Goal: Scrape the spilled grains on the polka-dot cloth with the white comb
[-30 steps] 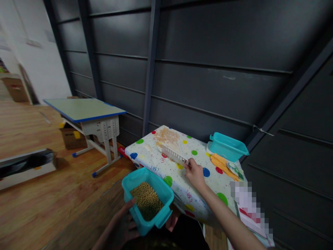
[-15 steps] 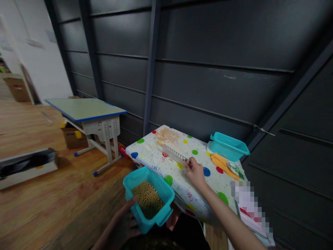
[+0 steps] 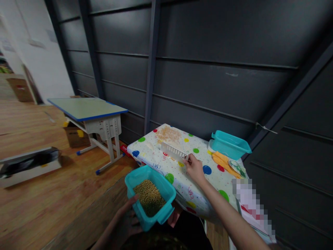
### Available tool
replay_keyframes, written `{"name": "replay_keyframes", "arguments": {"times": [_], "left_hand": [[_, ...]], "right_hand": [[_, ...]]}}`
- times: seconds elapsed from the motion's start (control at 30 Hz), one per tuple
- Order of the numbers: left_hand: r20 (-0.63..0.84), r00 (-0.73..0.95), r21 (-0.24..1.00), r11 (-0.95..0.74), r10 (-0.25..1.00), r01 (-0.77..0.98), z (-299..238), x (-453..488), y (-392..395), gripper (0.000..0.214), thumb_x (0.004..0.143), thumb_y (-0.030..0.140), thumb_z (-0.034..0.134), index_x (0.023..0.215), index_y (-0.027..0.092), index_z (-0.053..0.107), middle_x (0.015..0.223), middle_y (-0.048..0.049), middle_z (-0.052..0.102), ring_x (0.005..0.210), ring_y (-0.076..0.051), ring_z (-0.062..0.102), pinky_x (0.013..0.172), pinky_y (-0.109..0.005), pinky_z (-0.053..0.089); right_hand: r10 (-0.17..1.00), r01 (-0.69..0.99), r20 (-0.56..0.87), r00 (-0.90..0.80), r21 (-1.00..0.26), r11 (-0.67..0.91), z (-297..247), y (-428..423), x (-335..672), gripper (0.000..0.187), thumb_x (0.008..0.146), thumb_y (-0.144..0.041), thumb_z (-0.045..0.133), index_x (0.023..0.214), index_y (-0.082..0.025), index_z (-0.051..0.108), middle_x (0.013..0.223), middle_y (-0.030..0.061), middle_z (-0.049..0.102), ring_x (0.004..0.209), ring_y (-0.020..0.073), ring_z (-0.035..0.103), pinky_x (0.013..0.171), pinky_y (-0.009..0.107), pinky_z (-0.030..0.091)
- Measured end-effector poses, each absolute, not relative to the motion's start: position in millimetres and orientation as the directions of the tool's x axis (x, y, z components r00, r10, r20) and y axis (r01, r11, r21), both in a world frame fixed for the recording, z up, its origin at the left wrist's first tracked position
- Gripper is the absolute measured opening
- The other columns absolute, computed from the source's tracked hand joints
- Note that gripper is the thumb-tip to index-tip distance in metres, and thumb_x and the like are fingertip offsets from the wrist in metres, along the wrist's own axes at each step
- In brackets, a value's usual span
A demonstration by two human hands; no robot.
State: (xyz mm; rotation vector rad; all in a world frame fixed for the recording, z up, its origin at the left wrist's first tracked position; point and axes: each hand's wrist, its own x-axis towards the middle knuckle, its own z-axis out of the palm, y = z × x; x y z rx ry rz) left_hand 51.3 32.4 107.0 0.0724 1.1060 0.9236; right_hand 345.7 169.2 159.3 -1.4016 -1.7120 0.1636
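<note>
My left hand (image 3: 127, 219) grips the near left side of a teal plastic container (image 3: 168, 187), thumb over the rim and fingers along the outer wall. Small round yellowish beans (image 3: 150, 195), like soybeans, lie inside it. The container is held at the near edge of a table with a dotted white tablecloth (image 3: 182, 178). Between the thumb and fingers of my right hand (image 3: 195, 169) is the end of a white slotted plastic strip (image 3: 173, 151), standing on its long edge on or just above the cloth. Beyond the strip, pale loose grains or flakes (image 3: 169, 134) are spread out.
At the table's right stand a second teal container (image 3: 230, 145), an orange cloth (image 3: 225, 164) and a round item with a green pattern (image 3: 237, 168). A dark panelled wall (image 3: 208, 83) rises behind. Left is a desk (image 3: 90, 107), with an open box (image 3: 31, 166) on the floor.
The white strip has shifted slightly left over the tablecloth with my right hand. My left hand keeps its hold on the bean container. The whole view has shifted a little.
</note>
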Motion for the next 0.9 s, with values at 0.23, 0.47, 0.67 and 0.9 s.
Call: {"name": "replay_keyframes", "arguments": {"times": [0.23,0.47,0.67,0.9], "left_hand": [[-0.726,0.108,0.499,0.627,0.680,-0.598,104.0,53.1,32.9,0.084,0.095,0.048,0.068,0.167,0.016,0.038,0.132,-0.0183,0.080,0.130,-0.039,0.072,0.102,-0.055,0.061],[-0.701,0.180,0.511,0.662,0.690,-0.548,93.1,46.2,33.9,0.091,0.092,0.056,0.069,0.165,0.013,0.035,0.144,-0.0226,0.073,0.130,-0.037,0.073,0.111,-0.055,0.056],[-0.687,0.254,0.476,0.686,0.681,-0.550,95.5,45.1,34.2,0.083,0.097,0.056,0.062,0.164,0.014,0.037,0.141,-0.0214,0.076,0.128,-0.035,0.074,0.112,-0.054,0.056],[-0.698,0.207,0.495,0.670,0.686,-0.554,98.1,48.1,33.4,0.080,0.093,0.054,0.068,0.158,0.013,0.046,0.143,-0.0233,0.073,0.132,-0.037,0.071,0.112,-0.054,0.055]], "right_hand": [[0.843,0.690,0.537,0.032,-0.622,0.370,158.4,166.9,346.7,0.023,0.085,-0.041,0.054,0.072,-0.028,0.040,0.058,-0.0039,0.049,0.054,0.0167,0.046,0.057,0.027,0.032],[0.840,0.680,0.542,0.041,-0.631,0.374,157.4,168.1,346.1,0.022,0.086,-0.043,0.052,0.074,-0.029,0.040,0.058,-0.0045,0.048,0.053,0.0172,0.048,0.057,0.028,0.032],[0.836,0.691,0.546,0.057,-0.626,0.361,159.5,169.5,346.0,0.023,0.086,-0.042,0.054,0.074,-0.029,0.039,0.058,-0.0043,0.049,0.054,0.0178,0.049,0.057,0.028,0.033],[0.844,0.705,0.532,0.063,-0.622,0.340,163.8,169.2,343.9,0.020,0.085,-0.041,0.052,0.074,-0.029,0.040,0.059,-0.0036,0.050,0.054,0.0177,0.047,0.057,0.028,0.032]]}}
